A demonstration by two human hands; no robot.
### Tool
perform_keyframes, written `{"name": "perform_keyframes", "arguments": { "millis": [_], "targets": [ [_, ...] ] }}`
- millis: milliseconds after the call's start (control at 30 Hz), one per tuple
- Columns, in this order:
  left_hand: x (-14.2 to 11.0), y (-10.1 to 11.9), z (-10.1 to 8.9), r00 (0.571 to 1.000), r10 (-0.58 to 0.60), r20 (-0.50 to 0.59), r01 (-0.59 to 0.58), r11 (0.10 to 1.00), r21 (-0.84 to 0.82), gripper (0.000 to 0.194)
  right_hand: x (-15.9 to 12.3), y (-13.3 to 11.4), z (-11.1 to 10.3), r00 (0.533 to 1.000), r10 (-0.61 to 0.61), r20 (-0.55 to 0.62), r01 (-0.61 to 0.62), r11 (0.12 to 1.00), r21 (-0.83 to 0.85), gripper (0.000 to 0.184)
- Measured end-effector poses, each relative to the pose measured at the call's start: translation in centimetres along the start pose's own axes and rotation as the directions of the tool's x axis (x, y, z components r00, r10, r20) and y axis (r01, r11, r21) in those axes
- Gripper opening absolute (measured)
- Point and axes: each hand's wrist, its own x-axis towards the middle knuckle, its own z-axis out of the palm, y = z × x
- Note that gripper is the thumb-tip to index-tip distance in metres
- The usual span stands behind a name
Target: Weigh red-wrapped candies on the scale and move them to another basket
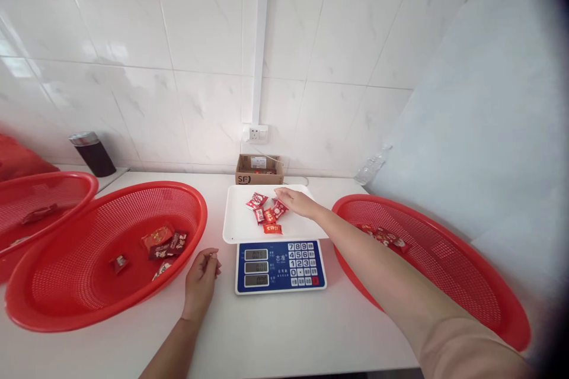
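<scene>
My right hand (297, 201) reaches over the white tray (231, 219) of a digital scale. Its fingers are stretched out at the right edge of a small group of red candy packets (269, 214), close to or touching the rightmost one. Several of these small wrapped packets lie together on the tray. The scale's blue panel (281, 266) faces me, with three displays on the left and a keypad on the right. Left of the scale, my left hand (203, 275) rests just above the table with its fingers curled together, and nothing shows in them.
Red plastic baskets with packets in them stand at both sides: a middle-left basket (106, 302), a far-left basket (86, 183) and a right basket (444, 237). Behind the scale are a cardboard box (247, 179) and a wall socket (255, 134). A dark flask (95, 155) and a clear bottle (372, 167) stand farther back.
</scene>
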Motion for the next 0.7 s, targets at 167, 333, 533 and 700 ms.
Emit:
{"name": "perform_keyframes", "arguments": {
  "millis": [167,333,533,700],
  "targets": [
    [0.0,0.0,0.2,1.000,0.010,0.030,-0.010,1.000,0.016,0.031,-0.2,-2.3,0.0,0.988,-0.155,0.000,0.155,0.987,-0.031,0.054],
    [0.0,-0.1,0.0,1.000,0.005,-0.017,-0.005,1.000,0.007,0.029,0.6,-3.6,2.1,0.984,-0.117,0.136,0.135,0.982,-0.134,0.049],
    [0.1,-0.3,-0.1,1.000,-0.016,-0.012,0.016,1.000,0.009,0.027,-2.1,-2.9,0.8,0.968,-0.190,0.162,0.210,0.971,-0.116,0.039],
    [0.0,-0.1,-0.1,0.999,-0.030,0.020,0.031,0.999,-0.013,0.026,-8.2,-1.5,-4.2,0.998,-0.066,-0.016,0.063,0.989,-0.136,0.040]
  ]
}}
